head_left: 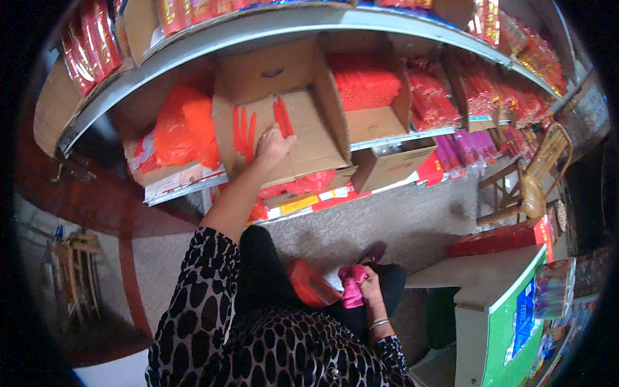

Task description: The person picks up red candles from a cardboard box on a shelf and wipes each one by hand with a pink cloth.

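Observation:
My left hand (276, 143) reaches into an open cardboard box (309, 151) on the shelf. Its fingers are closed around the lower end of a pair of slim red candles (282, 117) lying on the cardboard. Just left of that hand lie several more loose red candles (243, 132), partly behind my wrist. Low in front of my body, my right hand (372, 287) grips a crumpled pink cloth (353, 284). Beside the cloth, between my legs, is a red container (312, 284), partly hidden.
An orange-red plastic bag (187, 129) sits left of the box; stacked red packs (366, 82) fill the compartment on its right. The metal shelf edge (258, 46) runs above. A bamboo chair (538, 177) and a green-sided counter (512, 316) stand to my right.

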Demonstrator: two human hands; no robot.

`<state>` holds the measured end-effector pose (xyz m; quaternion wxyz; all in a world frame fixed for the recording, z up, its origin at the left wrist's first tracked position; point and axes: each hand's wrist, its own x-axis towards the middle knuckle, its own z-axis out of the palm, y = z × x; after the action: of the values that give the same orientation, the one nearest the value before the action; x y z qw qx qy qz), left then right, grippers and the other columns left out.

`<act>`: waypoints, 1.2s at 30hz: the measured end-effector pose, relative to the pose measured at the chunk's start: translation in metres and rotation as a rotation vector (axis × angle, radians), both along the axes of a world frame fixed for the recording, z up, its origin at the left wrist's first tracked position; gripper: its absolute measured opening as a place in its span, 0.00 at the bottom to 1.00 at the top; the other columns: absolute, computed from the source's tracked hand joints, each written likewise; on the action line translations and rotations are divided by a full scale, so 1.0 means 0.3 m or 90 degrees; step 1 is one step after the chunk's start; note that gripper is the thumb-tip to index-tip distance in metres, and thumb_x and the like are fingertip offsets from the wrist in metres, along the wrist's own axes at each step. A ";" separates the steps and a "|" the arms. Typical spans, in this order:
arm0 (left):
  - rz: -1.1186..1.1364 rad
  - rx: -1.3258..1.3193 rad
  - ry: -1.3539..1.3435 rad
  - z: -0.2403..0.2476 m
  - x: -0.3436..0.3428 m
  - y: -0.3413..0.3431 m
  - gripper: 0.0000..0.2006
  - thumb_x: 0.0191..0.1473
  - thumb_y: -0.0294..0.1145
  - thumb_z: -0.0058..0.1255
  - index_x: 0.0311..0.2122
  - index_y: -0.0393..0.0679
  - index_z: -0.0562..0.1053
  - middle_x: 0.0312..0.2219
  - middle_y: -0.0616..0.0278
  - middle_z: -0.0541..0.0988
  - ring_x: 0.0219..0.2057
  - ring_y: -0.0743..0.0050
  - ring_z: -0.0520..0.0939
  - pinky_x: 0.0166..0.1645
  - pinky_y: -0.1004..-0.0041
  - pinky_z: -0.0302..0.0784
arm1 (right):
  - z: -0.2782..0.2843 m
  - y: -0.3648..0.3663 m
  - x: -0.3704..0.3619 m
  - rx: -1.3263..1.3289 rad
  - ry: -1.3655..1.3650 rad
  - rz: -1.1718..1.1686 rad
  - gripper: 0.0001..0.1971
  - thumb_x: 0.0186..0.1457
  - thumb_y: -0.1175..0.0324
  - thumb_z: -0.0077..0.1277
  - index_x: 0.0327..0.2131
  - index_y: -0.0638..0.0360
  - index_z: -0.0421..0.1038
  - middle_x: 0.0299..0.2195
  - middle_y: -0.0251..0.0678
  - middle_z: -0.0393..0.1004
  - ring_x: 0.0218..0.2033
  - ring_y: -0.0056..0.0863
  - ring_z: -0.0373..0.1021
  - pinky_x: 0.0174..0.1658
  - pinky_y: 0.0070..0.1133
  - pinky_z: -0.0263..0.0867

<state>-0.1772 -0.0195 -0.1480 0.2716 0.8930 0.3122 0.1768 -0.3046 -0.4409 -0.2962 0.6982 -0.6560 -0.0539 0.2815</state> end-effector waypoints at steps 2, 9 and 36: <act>-0.014 -0.026 0.039 -0.011 0.046 0.025 0.17 0.41 0.35 0.54 0.37 0.39 0.69 0.33 0.46 0.76 0.38 0.51 0.76 0.42 0.59 0.71 | -0.168 -0.048 0.009 -0.083 -0.056 0.012 0.07 0.47 0.76 0.51 0.33 0.60 0.71 0.29 0.27 0.73 0.30 0.17 0.67 0.36 0.19 0.66; 0.018 -0.519 0.076 -0.063 0.038 0.199 0.14 0.44 0.27 0.53 0.38 0.41 0.68 0.25 0.58 0.75 0.17 0.69 0.75 0.18 0.71 0.70 | -0.210 -0.015 0.027 0.003 -0.019 0.011 0.07 0.47 0.77 0.51 0.33 0.59 0.71 0.27 0.28 0.73 0.27 0.18 0.68 0.32 0.19 0.67; -0.329 -1.073 -0.202 0.058 -0.858 -0.557 0.18 0.53 0.25 0.36 0.50 0.34 0.61 0.26 0.60 0.71 0.21 0.77 0.70 0.24 0.76 0.67 | 0.739 0.201 0.246 0.041 -0.420 -0.201 0.09 0.45 0.77 0.50 0.34 0.61 0.68 0.30 0.30 0.71 0.31 0.16 0.65 0.37 0.17 0.64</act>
<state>-0.4344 -0.1867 -0.1306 0.9087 0.4046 0.0863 -0.0561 -0.2307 -0.3807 -0.0746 0.6985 -0.6893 -0.1833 -0.0579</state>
